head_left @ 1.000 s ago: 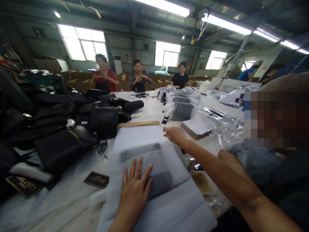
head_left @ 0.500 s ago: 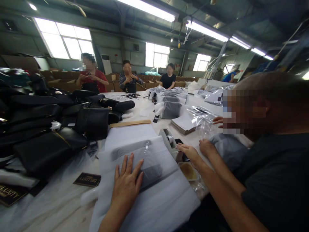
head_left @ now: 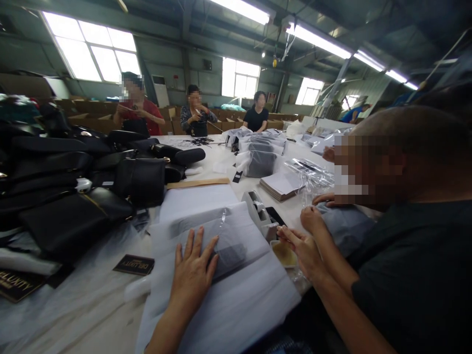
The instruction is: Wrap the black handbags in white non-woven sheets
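My left hand point(head_left: 194, 273) lies flat with its fingers spread on a dark bag wrapped in thin white paper point(head_left: 230, 246). Sheets of white paper point(head_left: 236, 314) lie under the wrapped bag. To the right, my right hand point(head_left: 300, 248) is beside a grey tape dispenser point(head_left: 257, 212), its thumb and fingers pinched together; whatever is between them is too small to make out. Just below that hand sits a small dish with a yellow pad point(head_left: 283, 253).
Black bags point(head_left: 73, 211) are piled at the left, near black DELUXITY cards point(head_left: 133, 264). Wrapped bags point(head_left: 260, 163) and a stack of cards point(head_left: 282, 187) stand beyond. A co-worker's arm point(head_left: 332, 253) is close at the right; three people are across the table.
My right hand has moved slightly right and down from the dispenser, and its fingers have closed together. My left hand has stayed on the wrapped bag. The co-worker's hands have shifted.
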Tool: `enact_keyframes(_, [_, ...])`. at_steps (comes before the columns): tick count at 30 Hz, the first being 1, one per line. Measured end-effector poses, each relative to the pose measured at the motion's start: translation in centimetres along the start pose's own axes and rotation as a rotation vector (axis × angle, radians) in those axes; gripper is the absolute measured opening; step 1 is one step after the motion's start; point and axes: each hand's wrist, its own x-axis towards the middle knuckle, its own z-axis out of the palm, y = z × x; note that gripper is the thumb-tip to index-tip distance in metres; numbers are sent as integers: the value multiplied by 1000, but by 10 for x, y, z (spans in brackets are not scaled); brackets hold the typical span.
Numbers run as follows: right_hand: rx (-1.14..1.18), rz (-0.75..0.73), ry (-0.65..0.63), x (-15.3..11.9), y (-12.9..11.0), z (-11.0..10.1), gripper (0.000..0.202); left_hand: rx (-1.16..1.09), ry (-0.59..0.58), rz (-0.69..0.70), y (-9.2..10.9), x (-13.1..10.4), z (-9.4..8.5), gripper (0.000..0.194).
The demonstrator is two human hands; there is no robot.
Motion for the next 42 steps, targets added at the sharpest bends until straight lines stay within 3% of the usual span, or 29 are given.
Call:
enact_keyframes(3, [43,136,-34,-1,11,-6,34,-7,1,1,0,0,1,44])
enact_keyframes(6, [-70,129,-86,7,23,-13,33,-19,1,-6,0,-1,1,44])
enact_keyframes(8, [-243,-2,-88,16,27,-16,33,-24,-1,-10,0,0,0,44])
enact_keyframes(12, [-620,-430,6,29,25,-22,27,-19,-11,-6,0,0,-1,43])
enact_keyframes(19, [-769,-671,6,31,-3,-44,22,-76,-46,-10,-4,2,0,45])
enact_keyframes(24, [-1019,-1052,-73,28,-29,-42,35,-285,-54,-65,-14,4,-5,53])
enact_keyframes(27, [-1056,-1198,-179,28,-43,-22,35,-452,-11,-107,-26,5,-8,53])
enact_keyframes(31, [-974,-1300,-433,28,-63,27,28,-551,40,-203,-48,4,-8,51])
enact_keyframes(36, [-930,-1237,-778,31,-89,104,17,-580,73,-247,-65,4,-7,54])
enact_keyframes(42, [-936,-1203,-1183,46,-103,195,19,-662,115,-253,-67,1,-3,60])
